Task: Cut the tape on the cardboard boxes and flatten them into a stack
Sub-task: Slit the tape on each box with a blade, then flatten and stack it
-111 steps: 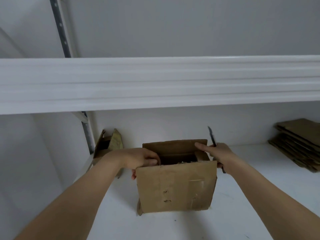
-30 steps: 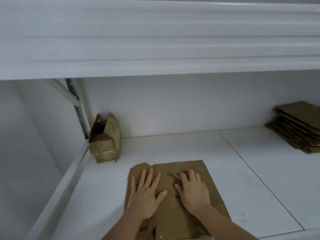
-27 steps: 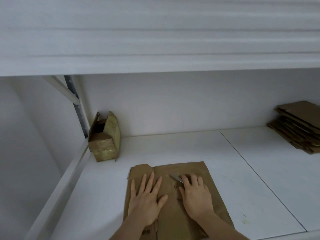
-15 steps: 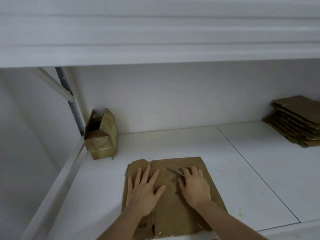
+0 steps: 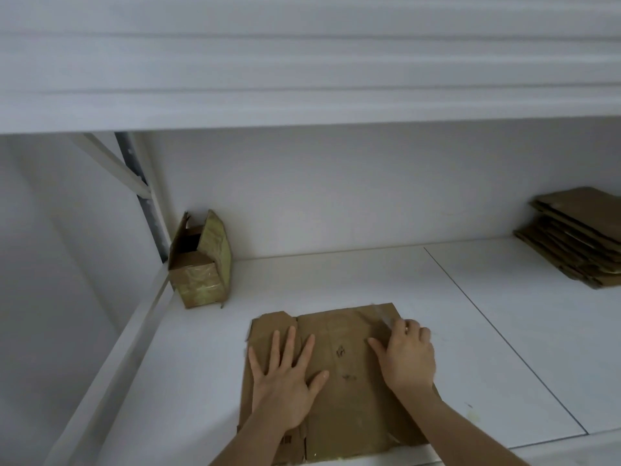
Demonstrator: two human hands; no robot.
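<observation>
A flattened cardboard box lies on the white shelf near its front edge. My left hand presses flat on the box's left half with spread fingers. Further right, my right hand rests on the box's right part, blurred, its fingers curled near the far right corner. A thin grey knife blade sticks out past its fingers, pointing up and left. An upright, opened small cardboard box with glossy tape stands in the back left corner. A stack of flattened boxes sits at the far right.
An upper shelf hangs low overhead. A metal upright post and a diagonal brace stand at the back left. The white back wall closes the bay. A seam in the shelf board runs diagonally to the right of the flattened box.
The box that stood open has been flattened onto the shelf. In the last half second my right hand slid right toward the box's far right corner; my left hand stayed pressed flat.
</observation>
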